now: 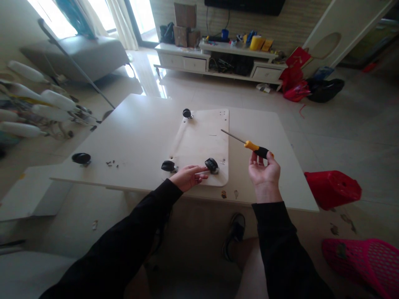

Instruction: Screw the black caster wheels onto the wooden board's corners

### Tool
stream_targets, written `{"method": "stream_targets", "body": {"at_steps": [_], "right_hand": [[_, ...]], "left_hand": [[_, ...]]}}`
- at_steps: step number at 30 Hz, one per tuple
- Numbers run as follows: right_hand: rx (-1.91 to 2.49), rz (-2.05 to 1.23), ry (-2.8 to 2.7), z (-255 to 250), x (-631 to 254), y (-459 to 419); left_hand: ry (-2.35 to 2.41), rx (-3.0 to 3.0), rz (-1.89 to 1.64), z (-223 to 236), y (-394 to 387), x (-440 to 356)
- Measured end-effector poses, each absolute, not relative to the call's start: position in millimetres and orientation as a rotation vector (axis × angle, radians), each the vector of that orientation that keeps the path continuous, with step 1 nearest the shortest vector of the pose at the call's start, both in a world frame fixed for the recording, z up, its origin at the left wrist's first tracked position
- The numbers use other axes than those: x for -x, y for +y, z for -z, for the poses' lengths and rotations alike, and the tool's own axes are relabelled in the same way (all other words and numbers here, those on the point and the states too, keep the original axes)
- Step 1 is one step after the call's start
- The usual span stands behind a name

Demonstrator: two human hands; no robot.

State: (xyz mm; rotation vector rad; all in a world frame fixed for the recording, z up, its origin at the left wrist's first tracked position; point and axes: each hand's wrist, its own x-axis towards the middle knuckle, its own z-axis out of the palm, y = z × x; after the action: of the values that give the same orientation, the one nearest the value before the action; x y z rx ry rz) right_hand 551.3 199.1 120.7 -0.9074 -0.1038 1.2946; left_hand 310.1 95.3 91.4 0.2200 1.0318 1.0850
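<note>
A pale wooden board lies flat on the low white table. Black caster wheels stand at three of its corners: far left, near left and near right. My left hand rests on the board's near edge, forefinger stretched out and touching the near right caster. My right hand is raised just right of the board, palm up, fingers closed on the yellow and black handle of a screwdriver, whose shaft points up and left over the board.
A loose black caster and several small screws lie on the table's left part. A red plastic stool lies tipped beside the table on the right; a pink mesh basket sits at lower right. A white panel lies at left.
</note>
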Motion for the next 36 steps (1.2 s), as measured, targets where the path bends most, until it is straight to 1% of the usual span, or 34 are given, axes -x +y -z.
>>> {"method": "stream_targets", "body": {"at_steps": [10, 36], "right_hand": [[0.931, -1.313, 0.059, -136.3, -540.8, 192.6], [0.944, -1.312, 0.055, -136.7, -541.4, 193.7]], "left_hand": [[1.028, -0.249, -1.083, -90.1, 97.1, -310.4], [1.059, -0.364, -1.067, -80.2, 98.6, -308.0]]}}
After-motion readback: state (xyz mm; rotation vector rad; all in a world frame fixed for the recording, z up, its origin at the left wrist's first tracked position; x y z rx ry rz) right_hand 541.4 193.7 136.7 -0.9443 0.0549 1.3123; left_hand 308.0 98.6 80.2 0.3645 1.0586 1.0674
